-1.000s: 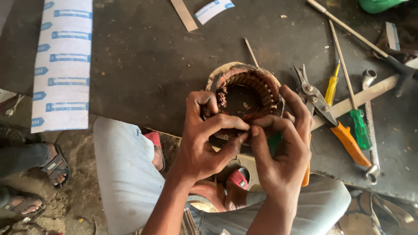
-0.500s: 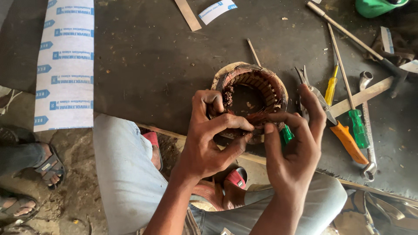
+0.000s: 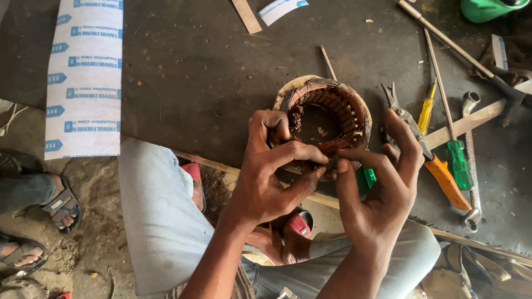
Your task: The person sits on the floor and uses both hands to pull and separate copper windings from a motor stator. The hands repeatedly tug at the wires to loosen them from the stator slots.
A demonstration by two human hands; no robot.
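Note:
A round motor stator (image 3: 331,113) with copper windings sits on a dark mat (image 3: 194,83) near its front edge. My left hand (image 3: 274,171) grips the stator's near rim, thumb and fingers pinching the copper wire there. My right hand (image 3: 382,188) meets it at the same spot, index finger and thumb pressed against the winding. A small green object (image 3: 366,177) shows behind my right hand's fingers; whether the hand holds it is unclear.
Right of the stator lie orange-handled snips (image 3: 426,160), a yellow screwdriver (image 3: 425,113), a green screwdriver (image 3: 457,158), a wrench (image 3: 471,160) and wooden sticks (image 3: 471,119). A white printed paper sheet (image 3: 83,77) lies at left. Another person's sandalled feet (image 3: 44,205) are at far left.
Both hands have stayed at the stator's near rim. My right hand's fingers have shifted slightly, pinching closer to the left hand's thumb.

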